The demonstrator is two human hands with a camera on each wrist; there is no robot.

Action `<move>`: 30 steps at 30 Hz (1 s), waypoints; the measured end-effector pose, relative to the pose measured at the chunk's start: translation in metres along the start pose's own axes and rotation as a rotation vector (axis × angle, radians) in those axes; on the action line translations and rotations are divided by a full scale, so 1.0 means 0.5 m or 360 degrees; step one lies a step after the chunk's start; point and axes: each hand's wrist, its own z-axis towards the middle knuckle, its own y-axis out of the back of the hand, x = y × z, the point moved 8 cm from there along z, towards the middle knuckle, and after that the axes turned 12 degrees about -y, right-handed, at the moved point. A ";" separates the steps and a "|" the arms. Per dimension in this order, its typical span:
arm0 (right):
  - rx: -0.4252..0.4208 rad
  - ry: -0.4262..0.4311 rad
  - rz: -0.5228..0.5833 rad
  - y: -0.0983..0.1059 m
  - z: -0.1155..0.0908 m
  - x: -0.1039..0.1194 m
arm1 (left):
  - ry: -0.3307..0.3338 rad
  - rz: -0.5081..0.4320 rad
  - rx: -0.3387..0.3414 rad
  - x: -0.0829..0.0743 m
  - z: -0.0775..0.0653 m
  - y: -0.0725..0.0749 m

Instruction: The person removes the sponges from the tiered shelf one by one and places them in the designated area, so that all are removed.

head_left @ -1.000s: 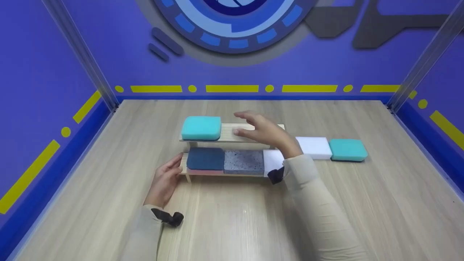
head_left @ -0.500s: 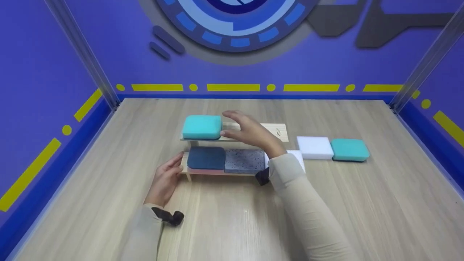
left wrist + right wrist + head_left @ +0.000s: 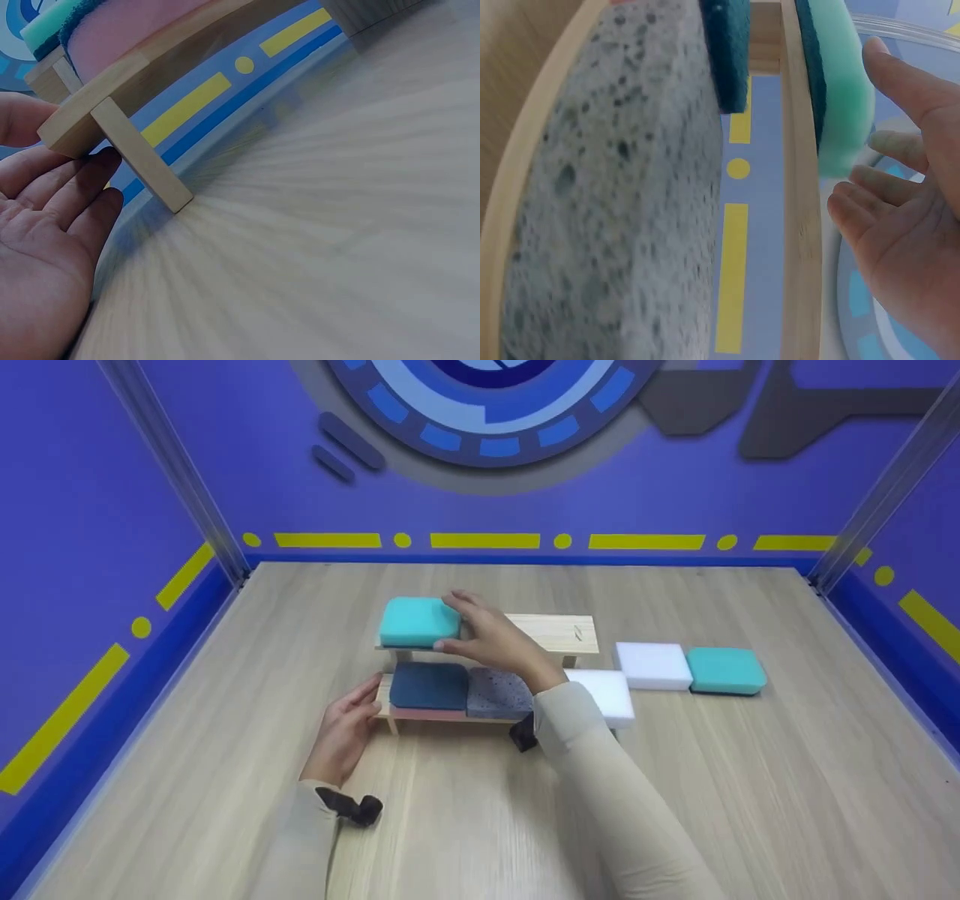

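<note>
My left hand (image 3: 343, 729) pinches the left end of a two-step wooden rack (image 3: 551, 632), thumb above the board and fingers beneath it. On the upper step lies a turquoise sponge (image 3: 417, 619) with a dark scouring pad underneath. My right hand (image 3: 491, 637) is at this sponge's right end, thumb at its front and fingers toward its back; in the right wrist view the fingers (image 3: 877, 191) look fairly straight. Along the lower step sit a pink sponge with a dark blue pad up (image 3: 429, 687), a grey speckled sponge (image 3: 496, 693), partly hidden by my right hand and wrist, and a white sponge (image 3: 604, 696).
To the right of the rack, another white sponge (image 3: 652, 665) and another turquoise sponge (image 3: 726, 670) lie side by side on the wooden table (image 3: 750, 795). Blue printed panels (image 3: 480, 510) stand at the back and both sides.
My right hand has moved left along the upper step to the turquoise sponge, uncovering the rack's right end. The left hand keeps its place at the rack.
</note>
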 end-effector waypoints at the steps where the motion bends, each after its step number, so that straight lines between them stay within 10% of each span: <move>1: 0.0003 -0.0001 0.0001 -0.002 0.000 0.000 | 0.0000 -0.0001 0.0001 0.000 0.000 -0.001; 30: -0.0041 -0.0072 0.0030 -0.019 0.009 -0.008 | 0.0001 0.0039 -0.0008 0.000 -0.001 0.004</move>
